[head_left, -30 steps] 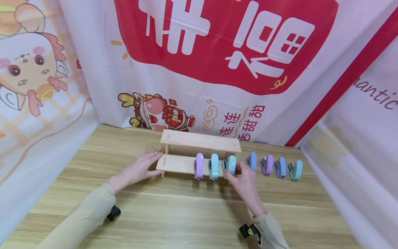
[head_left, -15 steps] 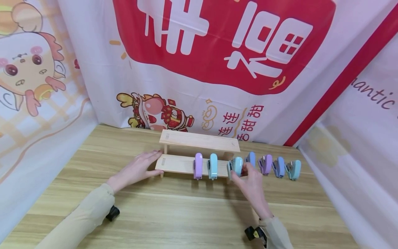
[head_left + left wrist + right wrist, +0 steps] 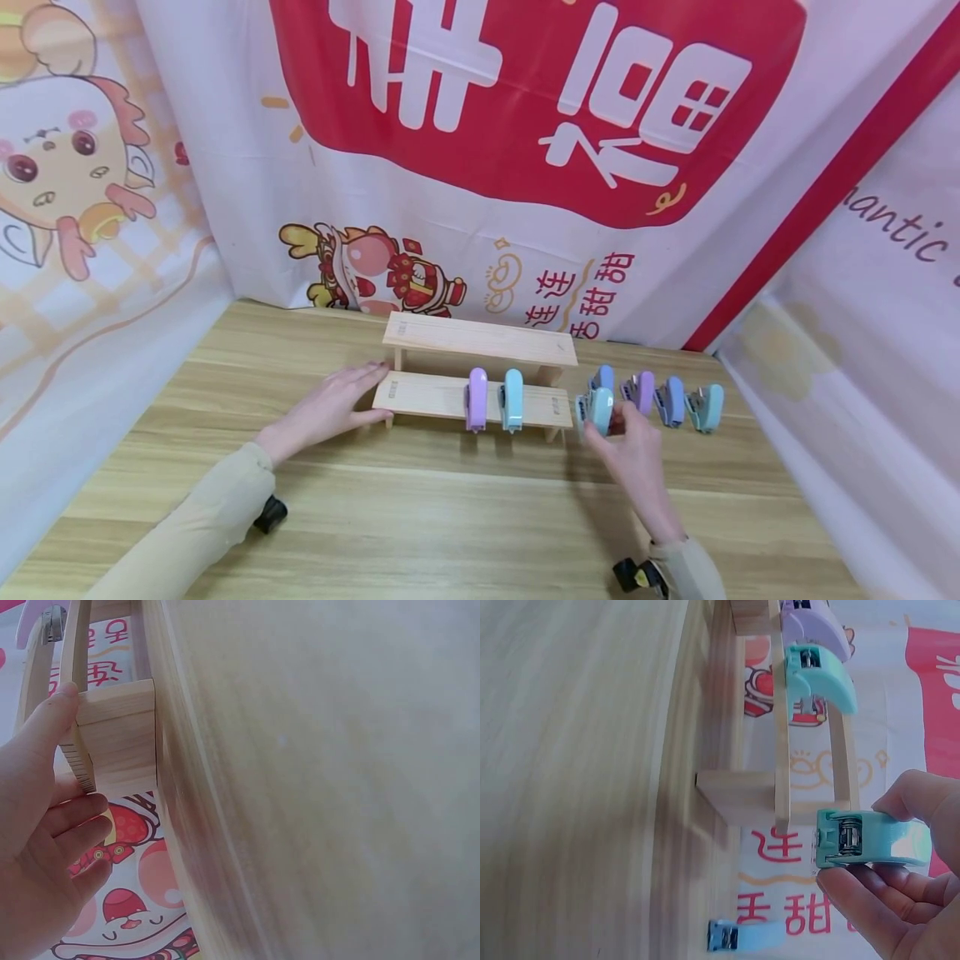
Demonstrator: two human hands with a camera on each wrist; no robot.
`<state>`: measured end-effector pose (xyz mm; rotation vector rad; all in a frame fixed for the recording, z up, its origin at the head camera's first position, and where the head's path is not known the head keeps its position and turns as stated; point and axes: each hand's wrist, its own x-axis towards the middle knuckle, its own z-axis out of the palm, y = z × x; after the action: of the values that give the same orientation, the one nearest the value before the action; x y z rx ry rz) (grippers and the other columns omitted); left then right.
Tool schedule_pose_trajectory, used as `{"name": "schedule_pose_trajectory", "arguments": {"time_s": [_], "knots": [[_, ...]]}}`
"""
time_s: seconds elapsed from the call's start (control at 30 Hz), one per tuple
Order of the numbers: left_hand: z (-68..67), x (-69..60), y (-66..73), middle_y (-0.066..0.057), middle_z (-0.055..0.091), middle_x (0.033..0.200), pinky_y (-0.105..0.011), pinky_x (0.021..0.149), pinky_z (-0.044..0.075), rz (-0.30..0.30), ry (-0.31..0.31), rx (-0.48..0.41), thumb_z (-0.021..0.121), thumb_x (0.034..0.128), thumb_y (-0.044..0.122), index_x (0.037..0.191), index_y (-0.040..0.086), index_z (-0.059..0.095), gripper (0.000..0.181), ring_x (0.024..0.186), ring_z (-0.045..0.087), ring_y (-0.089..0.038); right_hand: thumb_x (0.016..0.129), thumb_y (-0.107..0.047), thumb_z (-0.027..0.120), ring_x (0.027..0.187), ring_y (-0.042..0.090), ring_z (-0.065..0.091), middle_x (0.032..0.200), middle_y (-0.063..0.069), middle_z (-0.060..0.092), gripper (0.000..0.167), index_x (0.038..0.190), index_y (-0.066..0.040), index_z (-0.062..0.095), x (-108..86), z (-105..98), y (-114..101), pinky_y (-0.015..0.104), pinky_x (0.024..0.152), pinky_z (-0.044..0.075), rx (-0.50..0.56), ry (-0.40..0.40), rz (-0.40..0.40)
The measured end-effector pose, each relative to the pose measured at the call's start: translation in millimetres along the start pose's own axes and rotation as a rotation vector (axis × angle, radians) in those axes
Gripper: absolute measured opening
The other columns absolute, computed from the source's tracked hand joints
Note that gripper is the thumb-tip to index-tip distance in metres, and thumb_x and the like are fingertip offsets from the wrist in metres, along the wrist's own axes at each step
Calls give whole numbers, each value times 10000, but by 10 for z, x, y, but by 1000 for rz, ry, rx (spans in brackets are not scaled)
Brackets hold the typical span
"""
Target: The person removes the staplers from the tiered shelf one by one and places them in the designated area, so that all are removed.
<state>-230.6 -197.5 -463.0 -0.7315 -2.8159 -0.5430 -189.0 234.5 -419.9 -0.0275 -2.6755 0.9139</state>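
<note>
My right hand (image 3: pixel 633 446) pinches a light teal stapler (image 3: pixel 599 410) between thumb and fingers, just off the right end of the two-tier wooden shelf (image 3: pixel 442 392). In the right wrist view this stapler (image 3: pixel 877 838) is held clear of the board, its hinge end towards the table. At the shelf's left end, my left hand (image 3: pixel 330 410) grips the lower board; the left wrist view has the thumb on one edge and fingers (image 3: pixel 82 814) at the other. A purple stapler (image 3: pixel 476 400) and another light teal stapler (image 3: pixel 512 400) stand side by side on the lower board.
Right of the shelf, a row of staplers stands on the table: a blue one (image 3: pixel 602 379), a purple one (image 3: pixel 639 390), another blue one (image 3: pixel 671 402) and a teal one (image 3: pixel 706 407). The upper board (image 3: pixel 480 337) rises behind. Printed cloth (image 3: pixel 247 167) encloses the wooden table (image 3: pixel 420 525).
My right hand has carried the teal stapler rightwards, off the lower board and past its right end. The left hand keeps its grip on the shelf.
</note>
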Motion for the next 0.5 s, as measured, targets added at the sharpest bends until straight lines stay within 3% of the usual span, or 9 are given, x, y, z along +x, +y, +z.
{"name": "schedule_pose_trajectory", "arguments": {"time_s": [0.5], "knots": [[18, 11, -17, -245, 501, 1471, -610, 1144, 385, -1, -13, 2, 735, 872, 448, 1457, -8, 461, 791, 1359, 506, -394, 807, -141, 769, 805, 232, 670, 919, 163, 721, 267, 989, -13, 621, -68, -119, 326, 133, 642, 509, -54, 12, 26]]}}
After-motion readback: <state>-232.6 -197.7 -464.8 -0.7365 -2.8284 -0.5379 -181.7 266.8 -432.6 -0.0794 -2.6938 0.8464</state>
